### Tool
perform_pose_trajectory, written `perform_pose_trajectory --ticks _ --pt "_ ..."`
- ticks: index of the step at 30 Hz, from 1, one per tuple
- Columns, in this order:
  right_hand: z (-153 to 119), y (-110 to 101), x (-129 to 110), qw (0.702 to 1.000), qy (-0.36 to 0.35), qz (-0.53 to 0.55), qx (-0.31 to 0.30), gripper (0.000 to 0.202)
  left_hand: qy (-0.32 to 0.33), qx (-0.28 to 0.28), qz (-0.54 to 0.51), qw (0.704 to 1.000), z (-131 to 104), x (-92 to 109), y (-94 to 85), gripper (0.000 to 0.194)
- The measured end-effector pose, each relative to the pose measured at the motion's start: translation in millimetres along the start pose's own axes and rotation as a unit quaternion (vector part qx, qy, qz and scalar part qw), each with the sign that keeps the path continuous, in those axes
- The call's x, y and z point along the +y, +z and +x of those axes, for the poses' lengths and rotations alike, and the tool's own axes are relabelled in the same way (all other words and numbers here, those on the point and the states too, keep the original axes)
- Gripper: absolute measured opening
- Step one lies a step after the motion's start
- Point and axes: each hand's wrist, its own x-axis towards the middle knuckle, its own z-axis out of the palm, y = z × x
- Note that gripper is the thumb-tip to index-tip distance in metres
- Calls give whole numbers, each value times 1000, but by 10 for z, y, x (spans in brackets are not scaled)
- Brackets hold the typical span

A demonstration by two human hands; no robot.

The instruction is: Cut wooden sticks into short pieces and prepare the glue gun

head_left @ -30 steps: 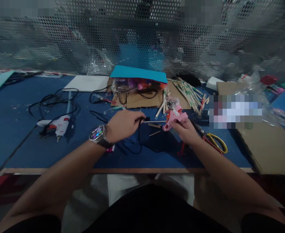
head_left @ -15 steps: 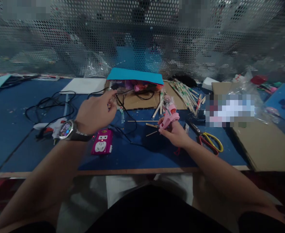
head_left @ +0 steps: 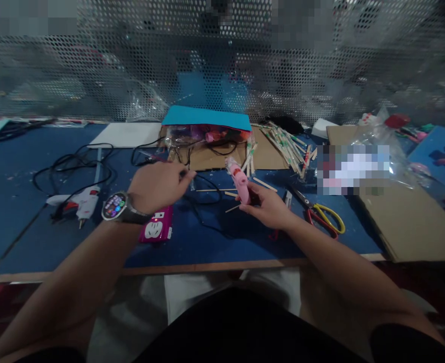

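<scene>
My left hand point(head_left: 160, 186), with a watch point(head_left: 115, 206) on its wrist, is over the middle left of the blue table. Its thumb and index finger are pinched together beside a black cable point(head_left: 207, 181); what is between the fingertips, if anything, is too small to make out. In my right hand point(head_left: 266, 204) is a pink plastic gadget point(head_left: 240, 184), held upright, with an orange-red part and a clear, shiny tip. Thin wooden sticks point(head_left: 264, 184) lie around and behind that hand. Partly under my left wrist sits a magenta power socket box point(head_left: 155, 229).
A white glue gun point(head_left: 86, 201) lies at left. Scissors point(head_left: 321, 217) and a box cutter point(head_left: 287, 199) are on the right, near cardboard point(head_left: 411, 222). At the back are a blue-lidded box point(head_left: 207, 118), a stick pile point(head_left: 286, 146) and a perforated metal screen point(head_left: 222, 55).
My left hand has moved down and right, its fingers closing into a pinch. The right hand has shifted left and turned the pink gadget more upright.
</scene>
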Motion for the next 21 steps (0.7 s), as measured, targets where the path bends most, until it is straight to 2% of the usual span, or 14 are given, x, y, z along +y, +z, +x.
perform_pose_trajectory --ticks 2,4,5,7,9,11,12,13,15,17,19,21 --pt "73 28 -59 1000 -4 9 7 54 106 -31 -88 990 -54 207 57 62" --pt "147 69 -128 1000 -10 4 19 49 196 -39 -232 952 -110 428 151 61" --pt "178 92 -167 1000 -14 -5 25 47 214 -26 -298 930 -129 526 210 61" --pt "222 127 -252 999 -25 -36 31 43 194 12 -421 886 -142 670 331 61" --pt "261 111 -339 996 -38 -82 19 47 163 40 -461 871 -121 730 424 64" --pt "340 -5 -402 989 -45 -142 -2 52 142 60 -486 860 -86 722 465 63" --pt "409 -110 -416 983 -43 -176 -10 49 139 66 -499 853 -72 706 465 61" --pt "501 -249 -415 976 -32 -216 -3 38 138 71 -512 845 -64 689 456 58" --pt "741 -607 -365 950 11 -308 43 31 141 75 -536 829 -66 667 429 53" --pt "1002 -1014 -261 908 69 -404 86 31 143 76 -555 816 -89 668 410 49" --pt "1212 -1384 -124 856 139 -488 97 31 144 79 -568 806 -119 680 413 47" --pt "1340 -1654 28 802 200 -555 90 41 145 85 -577 799 -144 690 430 46"
